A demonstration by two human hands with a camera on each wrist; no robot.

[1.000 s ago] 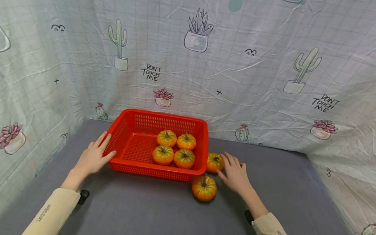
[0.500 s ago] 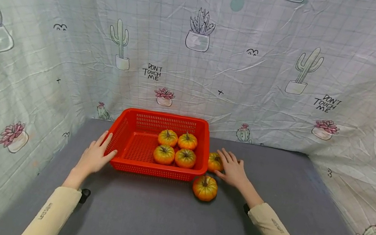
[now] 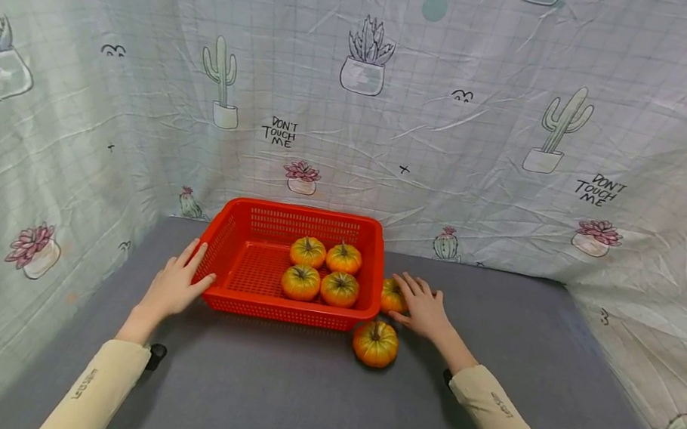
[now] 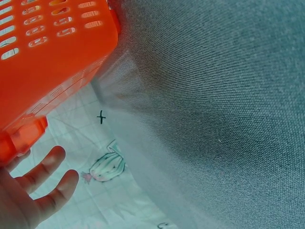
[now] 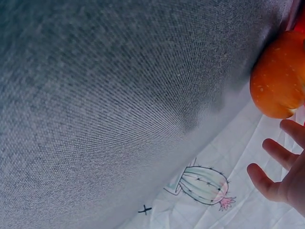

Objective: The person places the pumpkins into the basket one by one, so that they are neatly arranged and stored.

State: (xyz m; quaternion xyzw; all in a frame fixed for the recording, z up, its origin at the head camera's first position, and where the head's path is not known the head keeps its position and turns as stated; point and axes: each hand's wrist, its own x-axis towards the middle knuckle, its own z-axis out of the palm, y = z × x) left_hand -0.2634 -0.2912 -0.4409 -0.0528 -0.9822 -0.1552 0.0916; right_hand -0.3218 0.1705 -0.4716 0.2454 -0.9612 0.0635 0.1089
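My left hand (image 3: 172,288) rests against the left side of a red plastic basket (image 3: 286,306), fingers spread at the rim and thumb near its front corner. In the left wrist view two loosely extended fingers (image 4: 47,164) stand apart from the basket's rim. Inside the basket sit several small orange pumpkins (image 3: 300,282). My right hand (image 3: 427,314) reaches over another small pumpkin (image 3: 392,298) just outside the basket's right wall, partly covering it. The right wrist view shows spread fingers (image 5: 276,155), with one fingertip close below the orange pumpkin skin. Nearer the front lies one more pumpkin (image 3: 375,344).
A grey cloth-covered table (image 3: 282,403) spreads around the basket. Behind it and at both sides hangs a pale curtain (image 3: 427,130) printed with potted cacti. The front pumpkin lies close to the basket's front right corner.
My right hand has shifted slightly left, so its fingers cover more of the pumpkin beside the basket. The left hand, the basket and the pumpkins stay where they were.
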